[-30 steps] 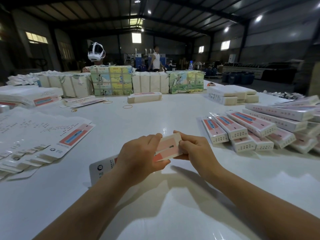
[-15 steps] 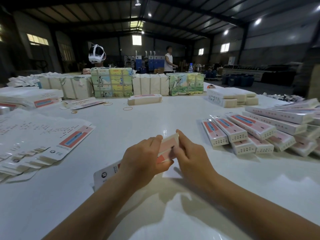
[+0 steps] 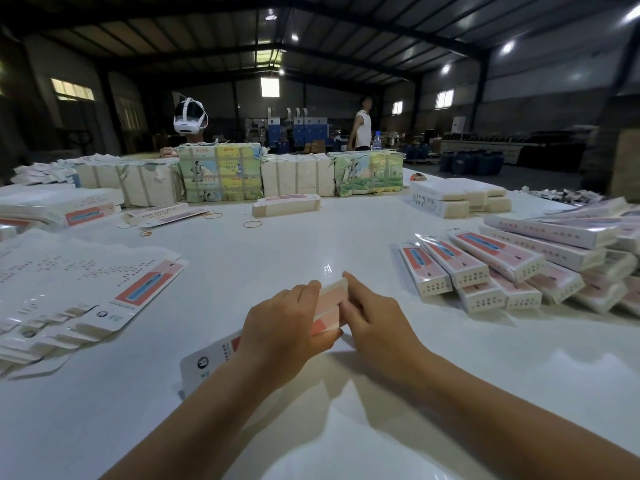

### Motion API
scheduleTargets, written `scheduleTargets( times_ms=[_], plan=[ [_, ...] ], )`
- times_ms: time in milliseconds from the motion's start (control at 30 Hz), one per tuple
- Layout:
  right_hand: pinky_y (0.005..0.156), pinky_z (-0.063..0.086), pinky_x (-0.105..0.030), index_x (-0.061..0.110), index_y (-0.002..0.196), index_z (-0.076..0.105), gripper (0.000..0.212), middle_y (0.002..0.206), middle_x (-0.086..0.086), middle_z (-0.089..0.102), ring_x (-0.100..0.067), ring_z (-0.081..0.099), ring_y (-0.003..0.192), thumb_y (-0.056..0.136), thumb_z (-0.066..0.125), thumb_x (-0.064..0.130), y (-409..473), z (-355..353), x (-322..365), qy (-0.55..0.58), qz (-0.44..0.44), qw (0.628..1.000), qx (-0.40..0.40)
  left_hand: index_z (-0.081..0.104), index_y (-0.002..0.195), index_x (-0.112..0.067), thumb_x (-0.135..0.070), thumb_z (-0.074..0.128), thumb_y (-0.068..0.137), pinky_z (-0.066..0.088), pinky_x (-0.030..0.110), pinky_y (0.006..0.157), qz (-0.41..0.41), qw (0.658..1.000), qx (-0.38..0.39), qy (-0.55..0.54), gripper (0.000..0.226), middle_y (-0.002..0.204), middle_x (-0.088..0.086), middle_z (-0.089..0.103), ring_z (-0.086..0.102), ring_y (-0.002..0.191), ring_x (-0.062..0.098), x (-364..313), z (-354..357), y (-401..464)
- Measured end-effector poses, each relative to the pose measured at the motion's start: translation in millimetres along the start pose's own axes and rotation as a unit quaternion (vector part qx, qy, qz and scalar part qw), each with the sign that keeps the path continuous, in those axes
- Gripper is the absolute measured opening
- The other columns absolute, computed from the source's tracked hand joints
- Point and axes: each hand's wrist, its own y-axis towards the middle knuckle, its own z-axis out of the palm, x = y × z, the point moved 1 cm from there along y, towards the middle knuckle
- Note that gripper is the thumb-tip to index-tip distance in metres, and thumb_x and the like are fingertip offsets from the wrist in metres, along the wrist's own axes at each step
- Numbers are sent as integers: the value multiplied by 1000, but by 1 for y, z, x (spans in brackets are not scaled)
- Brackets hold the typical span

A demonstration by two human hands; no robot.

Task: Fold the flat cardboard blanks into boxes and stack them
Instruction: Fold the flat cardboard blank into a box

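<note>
A long white and pink carton [image 3: 327, 306] lies just above the white table [image 3: 311, 244], its near end sticking out under my left wrist. My left hand [image 3: 280, 327] grips the carton's middle from the left. At the far end, my right hand [image 3: 374, 323] presses its fingers against the carton, thumb along the top edge. Flat printed blanks [image 3: 83, 292] are fanned out at the left. A pile of folded boxes [image 3: 519, 271] lies at the right.
Wrapped bundles [image 3: 221, 171] line the table's far edge, with a single folded box [image 3: 285, 204] and loose rubber bands [image 3: 252, 224] in front. White packs [image 3: 457, 197] sit at the back right. Across the table is a person wearing a headset [image 3: 189, 119]; another person [image 3: 362, 128] stands beyond.
My right hand has slid closer over the carton's far end, and the flap that stood open there now lies closed against the box. The person at the back has walked to the right.
</note>
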Motion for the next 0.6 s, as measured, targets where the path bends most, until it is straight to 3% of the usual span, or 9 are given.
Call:
scheduleTargets(
  times_ms=[100,167,233,300,367,433,533,600],
  plan=[
    [72,40,-5,26,148,29,50,109,9,62,0,59,92,99,42,22,2,1,-1,102,47,994,6,40,138,-20,-62,51,83,46,27,74,-22,1000,18,-7,70,117,-5,60,58,98,15,9,2,0],
    [70,38,-1,24,150,22,61,98,18,56,13,53,82,96,49,26,1,4,-6,67,37,996,38,37,138,-24,-65,45,84,45,26,75,-12,999,38,10,68,119,-8,57,56,100,14,14,3,0],
    [70,34,1,24,152,16,71,93,23,51,15,49,77,93,55,28,1,8,-10,16,26,996,80,37,136,-26,-66,45,83,46,26,76,-11,997,68,25,67,118,-10,57,56,100,13,18,3,0],
    [85,32,-2,30,152,6,82,127,12,51,7,49,104,87,56,30,2,8,-8,16,10,996,89,39,134,-28,-66,49,81,49,28,79,-20,995,92,21,66,117,-11,57,58,99,13,22,2,1],
    [106,26,-15,32,151,2,89,156,5,21,-7,28,137,80,55,31,4,4,-5,-21,-53,996,75,45,124,-32,-66,53,79,49,27,78,-15,994,109,-5,57,107,-14,59,59,91,10,23,1,2],
    [114,20,-26,25,152,9,88,159,3,11,-14,13,144,81,61,27,3,1,-7,-107,-126,982,91,51,112,-36,-69,54,73,47,23,71,-18,992,121,-42,51,92,-17,59,57,80,5,26,1,0],
    [106,34,-40,9,146,32,74,146,-11,39,-29,32,131,82,66,18,3,0,-13,-217,-180,956,80,59,106,-36,-73,45,62,46,21,66,-3,988,127,-83,58,86,-17,64,59,75,7,29,2,-1],
    [96,40,-43,5,139,42,65,133,-14,49,-33,42,118,81,68,19,5,0,-15,-237,-176,954,43,66,108,-20,-71,43,67,50,34,71,52,995,63,-56,70,93,-3,70,64,79,20,33,5,2]
  ],
)
